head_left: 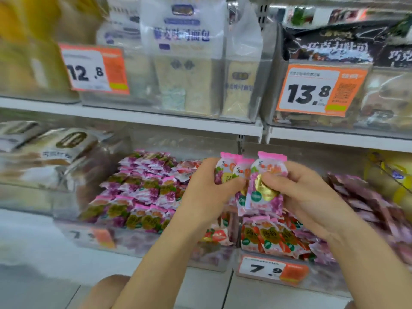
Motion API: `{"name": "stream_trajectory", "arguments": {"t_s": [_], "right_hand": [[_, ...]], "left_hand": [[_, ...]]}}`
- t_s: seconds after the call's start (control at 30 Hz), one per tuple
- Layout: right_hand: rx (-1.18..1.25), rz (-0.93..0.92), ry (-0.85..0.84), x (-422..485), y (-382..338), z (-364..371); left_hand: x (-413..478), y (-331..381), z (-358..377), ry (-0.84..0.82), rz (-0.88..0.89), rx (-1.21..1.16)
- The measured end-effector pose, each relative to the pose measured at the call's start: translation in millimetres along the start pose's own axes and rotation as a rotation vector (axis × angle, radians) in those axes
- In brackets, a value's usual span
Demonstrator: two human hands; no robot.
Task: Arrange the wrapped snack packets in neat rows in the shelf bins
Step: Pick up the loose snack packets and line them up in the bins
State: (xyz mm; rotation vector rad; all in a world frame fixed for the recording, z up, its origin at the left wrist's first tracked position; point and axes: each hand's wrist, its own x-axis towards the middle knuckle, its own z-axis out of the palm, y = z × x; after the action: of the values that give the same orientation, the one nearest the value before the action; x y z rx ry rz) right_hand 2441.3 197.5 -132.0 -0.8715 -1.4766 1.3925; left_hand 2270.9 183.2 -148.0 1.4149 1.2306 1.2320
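Snack packets (256,181) bunched upright, clamped in fingers (276,180) of left hand (207,186) and right hand (305,197) above shelf bin (142,239); next likely squaring, slotting into row.

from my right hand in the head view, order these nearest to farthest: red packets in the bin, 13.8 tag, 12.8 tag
1. red packets: in the lower bin, just below the right hand.
2. 13.8 tag: upper shelf, above the hand.
3. 12.8 tag: upper shelf, far left.
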Motion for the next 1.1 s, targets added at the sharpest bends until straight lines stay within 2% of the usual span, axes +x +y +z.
{"name": "stream_trajectory", "arguments": {"t_s": [0.23,0.4,0.53,0.6,0.7,0.83,0.97,1.03,1.1], "right_hand": [[0.013,0.044,-0.061,38,9,72],[0.084,0.183,-0.004,77,27,121],[0.041,0.242,0.145,121,42,142],[-0.020,0.273,0.165,143,54,153],[-0.078,0.349,0.146,172,80,181],[-0.273,0.310,0.159,198,100,219],[-0.776,0.207,0.046,191,89,226],[-0.840,0.175,0.034,189,86,220],[-0.793,0.180,0.013,188,87,216]], "left_hand": [[-10,-4,-55,0.106,-0.152,-0.290],[-2,-7,-101,0.151,-0.332,-0.359],[11,-28,-141,0.465,-0.266,-0.053],[12,-40,-159,0.621,-0.241,-0.040],[12,-50,-178,0.715,-0.243,-0.120],[12,-54,-190,0.739,-0.231,-0.141],[11,-56,-192,0.707,-0.233,-0.106],[11,-56,-192,0.695,-0.240,-0.093],[12,-57,-192,0.688,-0.241,-0.071]]}}
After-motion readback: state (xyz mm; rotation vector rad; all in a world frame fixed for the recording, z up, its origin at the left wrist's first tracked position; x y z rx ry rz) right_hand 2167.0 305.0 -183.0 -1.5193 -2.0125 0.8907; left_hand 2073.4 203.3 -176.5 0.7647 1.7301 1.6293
